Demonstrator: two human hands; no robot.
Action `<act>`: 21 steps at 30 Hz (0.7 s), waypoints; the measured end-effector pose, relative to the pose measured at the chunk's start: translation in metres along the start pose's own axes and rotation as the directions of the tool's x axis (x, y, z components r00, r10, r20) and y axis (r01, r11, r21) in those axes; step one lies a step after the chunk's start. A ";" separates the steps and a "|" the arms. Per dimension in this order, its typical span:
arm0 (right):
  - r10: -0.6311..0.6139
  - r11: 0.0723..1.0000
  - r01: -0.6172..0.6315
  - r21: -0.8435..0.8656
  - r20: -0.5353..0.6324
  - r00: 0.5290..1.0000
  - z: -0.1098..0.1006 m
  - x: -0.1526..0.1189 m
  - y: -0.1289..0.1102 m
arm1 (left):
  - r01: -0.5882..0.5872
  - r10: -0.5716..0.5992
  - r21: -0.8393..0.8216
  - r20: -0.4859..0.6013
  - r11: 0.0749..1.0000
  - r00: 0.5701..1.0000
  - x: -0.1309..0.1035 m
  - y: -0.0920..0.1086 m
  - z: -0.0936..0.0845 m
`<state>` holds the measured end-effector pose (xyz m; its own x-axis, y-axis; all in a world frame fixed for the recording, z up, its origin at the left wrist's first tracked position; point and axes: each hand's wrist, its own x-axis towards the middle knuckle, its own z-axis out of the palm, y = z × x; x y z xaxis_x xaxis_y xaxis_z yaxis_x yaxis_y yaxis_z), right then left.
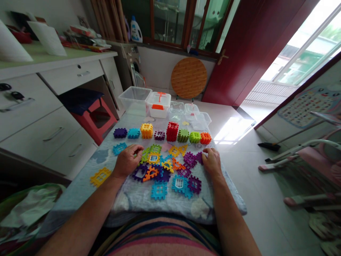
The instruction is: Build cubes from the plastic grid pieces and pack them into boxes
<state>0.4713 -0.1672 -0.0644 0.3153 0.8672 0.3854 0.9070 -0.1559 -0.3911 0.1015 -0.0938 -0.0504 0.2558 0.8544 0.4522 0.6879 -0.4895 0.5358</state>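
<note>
1. Striped clothing [165, 238] lay nearest the camera, between the forearms; a cloth-covered table [144, 203] spread out beyond it.
2. Beside a green tile [145, 155], the left hand [128, 160] had its fingers curled narrow; I could not tell whether it pinched anything.
3. Similarly narrow, the right hand [212, 162] had its fingertips at the edge of a purple tile [199, 157]; whether it gripped or merely touched it, I could not tell.
4. Between the hands sat a mixed heap [165, 166] of loose tiles, many overlapping.
5. By my judgement the work was part done: past both hands stood a neat row of blocks, while the heap remained to be dealt with.
6. That row counted eight: one indigo block [120, 133], one blue block [133, 133], one yellow block [146, 131], one small purple block [159, 135], one red block [172, 132], one olive block [183, 136], one lime block [195, 137] and one orange block [205, 138].
7. Outside the left hand lay two stray tiles, one blue tile [119, 148] and one yellow tile [100, 177]. The heap's overlaps prevented an exact count.
8. Farthest past the hands on the table stood one open tub [135, 97], one orange-handled box [159, 106] and several smaller clear containers, too overlapped to count.
</note>
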 end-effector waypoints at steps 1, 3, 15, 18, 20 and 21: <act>-0.009 1.000 0.009 0.011 -0.018 1.000 -0.002 0.000 -0.004 | -0.002 0.002 0.002 -0.001 1.000 1.000 0.000 0.000 0.000; -0.080 0.995 0.080 0.053 -0.008 0.997 -0.006 -0.002 -0.016 | -0.007 0.007 0.005 -0.001 1.000 1.000 0.000 -0.001 0.000; -0.252 0.939 0.189 0.288 0.198 0.947 0.000 -0.007 -0.039 | -0.001 0.001 0.014 0.001 1.000 1.000 -0.001 -0.002 0.000; -0.105 0.913 0.046 0.406 0.124 0.987 0.001 -0.005 -0.039 | 0.002 -0.002 0.012 0.001 1.000 1.000 -0.001 -0.001 0.000; -0.017 0.878 -0.045 0.477 0.126 0.992 0.001 -0.003 -0.041 | 0.001 -0.001 0.013 -0.002 1.000 1.000 -0.001 0.000 0.000; 0.003 0.863 -0.074 0.499 0.142 0.990 0.002 -0.001 -0.042 | -0.001 0.001 0.013 -0.003 1.000 1.000 0.000 0.000 0.000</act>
<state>0.4318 -0.1604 -0.0501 0.2750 0.9251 0.2618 0.6205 0.0373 -0.7834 0.1015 -0.0944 -0.0502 0.2549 0.8534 0.4547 0.6966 -0.4882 0.5258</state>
